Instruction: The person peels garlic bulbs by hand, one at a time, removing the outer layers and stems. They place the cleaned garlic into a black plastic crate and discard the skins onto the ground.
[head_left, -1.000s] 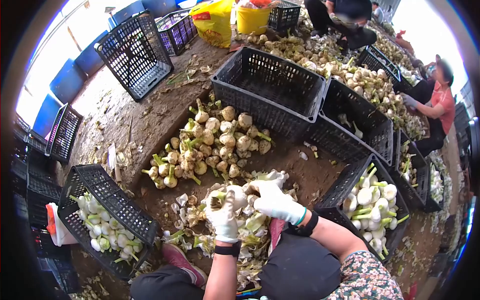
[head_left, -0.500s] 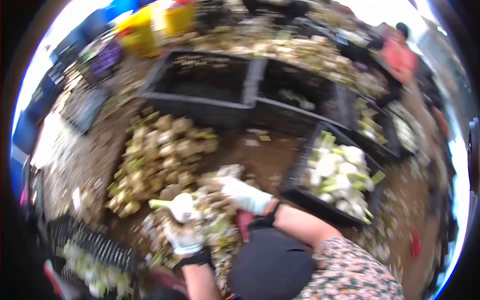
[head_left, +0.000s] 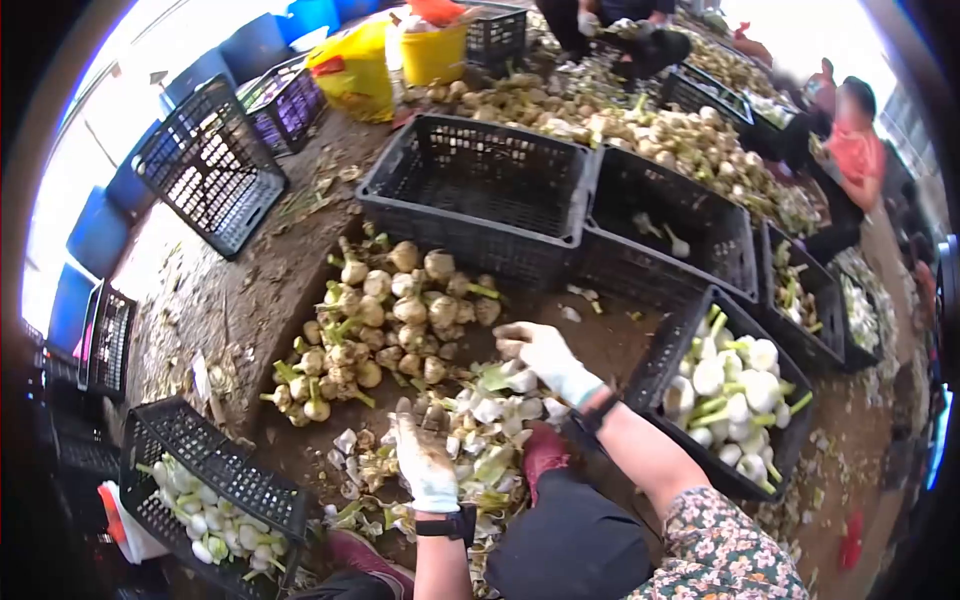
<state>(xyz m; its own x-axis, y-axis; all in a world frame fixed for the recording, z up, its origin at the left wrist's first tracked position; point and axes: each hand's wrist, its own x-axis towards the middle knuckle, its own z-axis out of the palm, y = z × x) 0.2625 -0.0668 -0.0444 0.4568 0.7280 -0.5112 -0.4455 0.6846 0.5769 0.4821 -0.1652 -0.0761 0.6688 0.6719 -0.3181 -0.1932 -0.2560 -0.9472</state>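
Observation:
My left hand, in a white glove with dirt-stained fingers, is over a heap of peeled skins and leaves. Its fingers point up and lie apart, with nothing between them. To the right, my right hand wears a similar glove. Its brown fingertips extend left above the ground, and no object shows in it. A pile of unpeeled bulbs with short green stems lies beyond and left of both hands. White peeled bulbs fill a black crate right of my right hand.
Black crates stand in a row beyond the pile. Another crate at lower left holds white bulbs. A crate stands tilted at upper left, near yellow containers. Other people sit at upper right, near more bulbs.
The white bulb with a green stem is gone from my left hand. My right hand has moved up and right, off the heap. The view has shifted and become sharper.

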